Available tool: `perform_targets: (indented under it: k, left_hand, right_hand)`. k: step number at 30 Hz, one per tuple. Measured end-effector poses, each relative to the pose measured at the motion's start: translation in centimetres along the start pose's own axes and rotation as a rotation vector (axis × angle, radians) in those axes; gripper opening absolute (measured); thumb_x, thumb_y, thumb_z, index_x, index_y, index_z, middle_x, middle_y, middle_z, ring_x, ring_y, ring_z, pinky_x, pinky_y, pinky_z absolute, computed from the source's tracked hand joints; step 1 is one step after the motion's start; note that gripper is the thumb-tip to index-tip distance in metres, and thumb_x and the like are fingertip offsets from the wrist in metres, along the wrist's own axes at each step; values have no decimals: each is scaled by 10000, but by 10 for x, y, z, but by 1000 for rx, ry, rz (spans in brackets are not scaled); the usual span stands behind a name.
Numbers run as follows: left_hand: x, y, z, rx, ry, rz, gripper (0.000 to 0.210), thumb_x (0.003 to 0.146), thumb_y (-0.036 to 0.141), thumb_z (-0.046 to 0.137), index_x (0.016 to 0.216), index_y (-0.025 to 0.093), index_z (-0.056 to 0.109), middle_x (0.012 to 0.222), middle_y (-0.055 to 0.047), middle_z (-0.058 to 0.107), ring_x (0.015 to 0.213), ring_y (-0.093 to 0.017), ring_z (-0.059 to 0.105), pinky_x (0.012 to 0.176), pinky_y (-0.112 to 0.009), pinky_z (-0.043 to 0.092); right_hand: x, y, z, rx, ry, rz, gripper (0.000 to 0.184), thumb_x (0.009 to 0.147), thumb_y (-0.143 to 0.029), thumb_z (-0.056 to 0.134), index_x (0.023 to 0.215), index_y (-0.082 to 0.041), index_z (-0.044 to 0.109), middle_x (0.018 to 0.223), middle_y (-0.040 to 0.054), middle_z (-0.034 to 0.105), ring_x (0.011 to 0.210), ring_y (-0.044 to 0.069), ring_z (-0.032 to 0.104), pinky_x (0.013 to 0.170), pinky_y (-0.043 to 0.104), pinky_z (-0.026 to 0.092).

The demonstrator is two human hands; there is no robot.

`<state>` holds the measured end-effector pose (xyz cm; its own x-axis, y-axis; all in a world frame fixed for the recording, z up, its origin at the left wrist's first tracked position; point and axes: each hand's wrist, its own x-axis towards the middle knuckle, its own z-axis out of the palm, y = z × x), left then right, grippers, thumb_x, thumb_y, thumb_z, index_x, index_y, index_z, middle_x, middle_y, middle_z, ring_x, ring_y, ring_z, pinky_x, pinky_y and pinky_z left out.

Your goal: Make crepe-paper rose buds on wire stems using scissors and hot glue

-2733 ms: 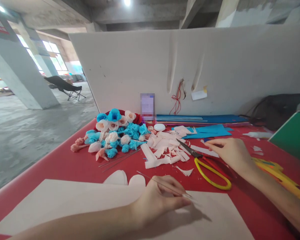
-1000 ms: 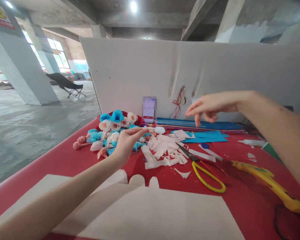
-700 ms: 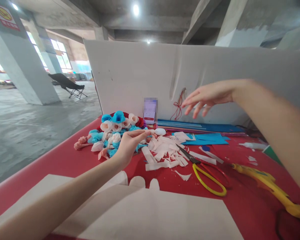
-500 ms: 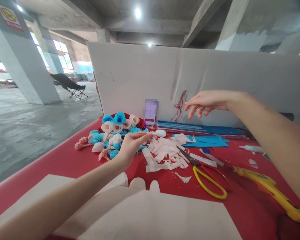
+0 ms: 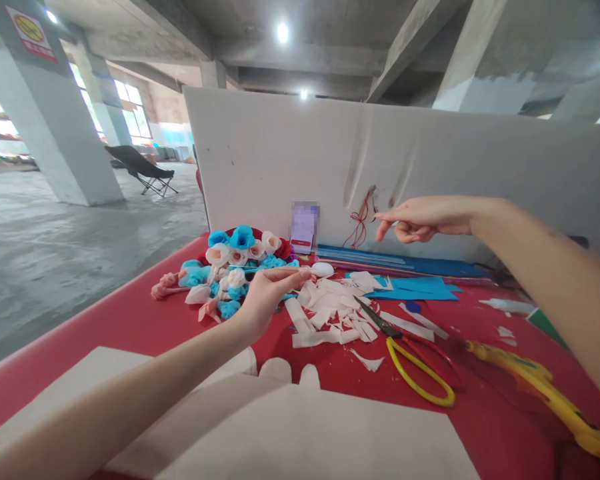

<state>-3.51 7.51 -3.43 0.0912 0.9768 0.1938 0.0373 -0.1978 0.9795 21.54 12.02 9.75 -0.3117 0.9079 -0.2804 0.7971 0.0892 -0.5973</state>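
My left hand (image 5: 273, 290) is closed in a pinch at the edge of the cut paper scraps (image 5: 333, 303). A small pinkish bit shows at its fingertips, too small to name. Beside that hand lies a heap of blue, white and pink paper flowers (image 5: 237, 257). My right hand (image 5: 425, 219) hangs in the air above the back of the table, its index finger stretched forward and the other fingers loosely bent, with nothing in it. Below it are blue paper strips (image 5: 415, 289) and scissors (image 5: 420, 380) with yellow and red handles.
A yellow glue gun (image 5: 540, 387) lies at the right, near a white tube (image 5: 507, 306). Large white sheets (image 5: 320, 433) cover the front of the red table (image 5: 135, 307). A phone (image 5: 304, 230) leans on the white panel (image 5: 280, 153) at the back.
My right hand has dropped slightly, its fingers bending more while the index finger points forward. My left hand keeps its pinch in nearly the same place. The view has shifted a little.
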Motion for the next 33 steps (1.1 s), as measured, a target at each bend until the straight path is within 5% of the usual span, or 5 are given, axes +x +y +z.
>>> perform_targets:
  k: [5, 12, 18, 24, 33]
  left_hand:
    - [0, -1, -1, -18, -63, 39, 270, 703, 400, 597, 767, 167, 718, 910, -70, 681, 902, -216, 580, 786, -296, 439]
    - [-12, 20, -1, -40, -313, 179, 102, 698, 255, 633, 658, 217, 719, 1076, -32, 639, 1079, -230, 528, 862, -319, 447]
    - [-22, 37, -4, 238, -524, 545, 136, 739, 231, 612, 833, 243, 709, 1194, 12, 570, 1260, -225, 345, 1051, -386, 287]
    - [-25, 31, 2, 393, -494, 748, 131, 733, 230, 625, 800, 171, 721, 1206, -42, 558, 1253, -234, 356, 1096, -376, 204]
    - [-23, 30, -1, 422, -492, 723, 151, 745, 247, 611, 820, 172, 719, 1196, -48, 564, 1284, -259, 294, 1085, -420, 212]
  right_hand:
    - [-7, -3, 6, -4, 16, -46, 476, 783, -599, 435, 807, -177, 653, 469, -35, 315, 408, 67, 175, 375, 196, 175]
    - [-17, -12, 31, 10, -49, -127, 444, 835, -550, 393, 846, -187, 649, 503, -18, 367, 423, 80, 252, 400, 207, 217]
    - [-21, -26, 48, 8, -204, -161, 390, 858, -508, 399, 849, -185, 618, 494, -38, 369, 436, 68, 234, 439, 197, 248]
    - [-25, -39, 58, -1, -235, -166, 462, 848, -464, 443, 522, -140, 403, 493, -35, 360, 449, 53, 244, 451, 193, 249]
    - [-24, -38, 59, -65, -248, -195, 355, 828, -471, 469, 640, -170, 479, 547, -33, 368, 492, 72, 293, 465, 187, 271]
